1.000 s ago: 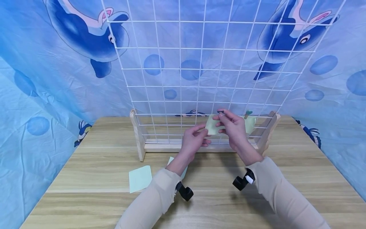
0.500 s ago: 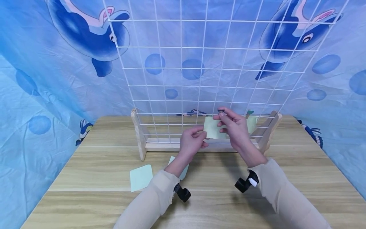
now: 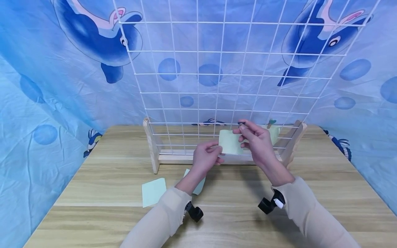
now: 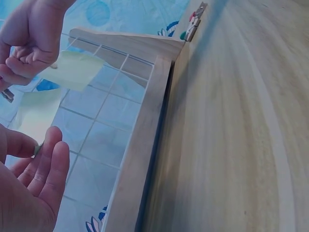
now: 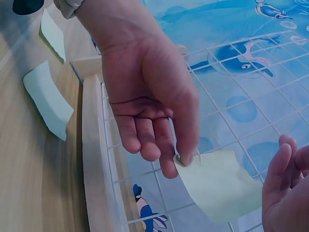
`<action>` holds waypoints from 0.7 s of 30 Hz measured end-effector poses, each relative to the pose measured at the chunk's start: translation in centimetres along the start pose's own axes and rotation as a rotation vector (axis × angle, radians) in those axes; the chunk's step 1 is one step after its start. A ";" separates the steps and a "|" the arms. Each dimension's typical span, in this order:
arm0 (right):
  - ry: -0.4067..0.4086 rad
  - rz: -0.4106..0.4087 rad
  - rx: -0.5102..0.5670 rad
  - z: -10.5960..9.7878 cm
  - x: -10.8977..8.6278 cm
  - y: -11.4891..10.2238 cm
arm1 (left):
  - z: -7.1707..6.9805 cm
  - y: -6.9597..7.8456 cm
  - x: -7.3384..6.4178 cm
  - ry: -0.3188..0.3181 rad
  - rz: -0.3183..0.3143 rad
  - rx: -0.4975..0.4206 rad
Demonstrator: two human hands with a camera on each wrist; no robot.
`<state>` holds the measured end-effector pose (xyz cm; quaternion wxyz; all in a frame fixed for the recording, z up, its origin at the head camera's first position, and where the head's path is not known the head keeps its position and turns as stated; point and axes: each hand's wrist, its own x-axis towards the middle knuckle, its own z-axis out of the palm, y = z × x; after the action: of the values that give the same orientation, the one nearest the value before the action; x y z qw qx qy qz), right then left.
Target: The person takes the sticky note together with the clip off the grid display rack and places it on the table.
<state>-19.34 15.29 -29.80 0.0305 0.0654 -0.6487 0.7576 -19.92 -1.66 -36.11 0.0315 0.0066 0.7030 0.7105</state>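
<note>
My left hand (image 3: 206, 155) pinches a pale green sticky note (image 3: 228, 142) by its left edge, in front of the lower rows of a white wire grid (image 3: 198, 93). In the right wrist view that note (image 5: 217, 186) hangs from the left thumb and fingers. My right hand (image 3: 256, 141) is at the note's right side, overlapping its edge in the head view. Between its thumb and index finger is a small dark-tipped clip (image 3: 241, 123), also seen as a clip (image 4: 7, 95) in the left wrist view. Behind the right hand, a second note (image 3: 274, 133) hangs on the grid under a green heart clip (image 3: 271, 122).
Two more notes lie on the wooden table: one flat note (image 3: 153, 192) at left, and a curled note (image 3: 198, 186) partly behind the left forearm. Wooden feet (image 3: 152, 146) hold the grid upright. Several small clips (image 4: 193, 21) lie beyond the stand in the left wrist view.
The left hand has drawn left and a little down with the note, which now shows more of its face. The right hand, holding the clip, has shifted slightly right and down.
</note>
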 end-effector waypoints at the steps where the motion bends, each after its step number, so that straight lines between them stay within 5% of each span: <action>1: -0.006 0.001 0.002 0.0 -0.1 0.0 | 0.0 -0.1 0.0 0.001 -0.004 0.002; 21: -0.107 -0.013 0.052 -0.8 -1.3 0.8 | -0.6 -0.7 -0.6 -0.019 -0.012 0.019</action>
<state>-18.16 16.05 -30.86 -0.0008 0.1108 -0.6291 0.7694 -19.35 -2.28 -36.79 0.0422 0.0094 0.7095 0.7033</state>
